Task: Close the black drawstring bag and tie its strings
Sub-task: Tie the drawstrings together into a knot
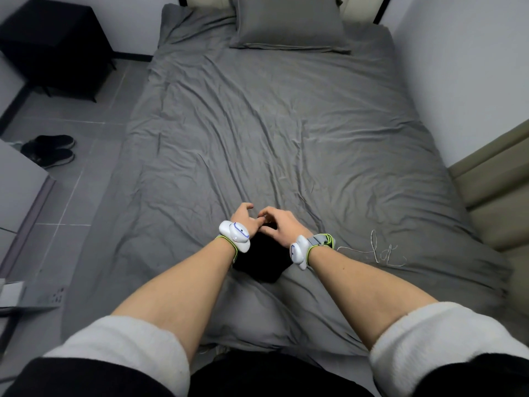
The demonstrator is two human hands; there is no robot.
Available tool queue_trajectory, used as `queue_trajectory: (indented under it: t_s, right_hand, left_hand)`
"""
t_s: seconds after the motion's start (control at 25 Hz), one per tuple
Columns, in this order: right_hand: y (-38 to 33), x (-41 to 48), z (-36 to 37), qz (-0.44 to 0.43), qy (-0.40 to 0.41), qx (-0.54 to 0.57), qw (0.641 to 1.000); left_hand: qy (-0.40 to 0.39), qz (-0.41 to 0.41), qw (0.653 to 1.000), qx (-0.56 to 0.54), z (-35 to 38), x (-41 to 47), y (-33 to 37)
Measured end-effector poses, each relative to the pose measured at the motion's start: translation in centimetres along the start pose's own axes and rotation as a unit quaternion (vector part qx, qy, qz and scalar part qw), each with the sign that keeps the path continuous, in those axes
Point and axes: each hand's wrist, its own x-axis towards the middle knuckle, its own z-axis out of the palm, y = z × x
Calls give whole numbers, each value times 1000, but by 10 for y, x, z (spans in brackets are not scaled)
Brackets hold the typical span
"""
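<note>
The black fabric drawstring bag (259,262) is lying on the wrinkled grey bed sheet (272,133), its long axis pointing away toward the pillow. The left hand (243,214) and right hand (279,226) are pinching at its far mouth; the strings are too dark to make out.

Open grey sheet (272,138) lies beyond the hands; only a thin white cable (378,255) lies to the right.

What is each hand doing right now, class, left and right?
Left hand: fingers curled at the top of the black drawstring bag; grip cannot be told.
Right hand: fingers bent over the same spot; grip cannot be told.
</note>
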Motion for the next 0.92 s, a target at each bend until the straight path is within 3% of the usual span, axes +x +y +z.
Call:
queue_trajectory:
  t_s: [0.24,0.36,0.52,0.64,0.76,0.92]
  right_hand:
    - [-6,7,-9,-3,-32,-65,997]
    - [-7,9,-18,18,0,-126,992]
    - [2,19,-16,105,-9,-159,982]
    - [5,23,-8,150,-38,14,988]
    - [0,20,-5,160,-31,196,967]
    - [6,21,-6,178,18,158,971]
  left_hand:
    - [5,22,999,47,-5,0,3]
    - [-6,63,998,28,-10,-4,-2]
    - [-37,122,975,183,-14,-3,-12]
    - [-36,129,956,261,-5,-2,-16]
    - [-7,121,972,201,5,-3,-20]
    - [70,106,975,184,5,0,-32]
